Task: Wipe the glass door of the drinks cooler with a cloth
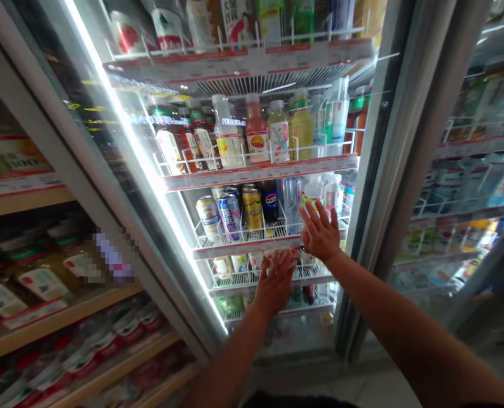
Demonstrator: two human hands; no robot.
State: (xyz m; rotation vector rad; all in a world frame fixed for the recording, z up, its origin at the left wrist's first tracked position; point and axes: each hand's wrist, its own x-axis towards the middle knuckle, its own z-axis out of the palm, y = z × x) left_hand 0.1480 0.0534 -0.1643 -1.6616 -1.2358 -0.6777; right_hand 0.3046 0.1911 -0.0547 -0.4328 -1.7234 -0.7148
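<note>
Below centre, the left hand (276, 281) spreads over a cloth (293, 256), best pressed evenly; the right hand (320, 231) splays at the glass door (288, 334).

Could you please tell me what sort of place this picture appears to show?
Probably a shop's drinks section: a lit cooler holds rows of bottles and cans, strips like price labels run along its shelf edges, and wood-coloured shelves at left hold more bottles.
</note>
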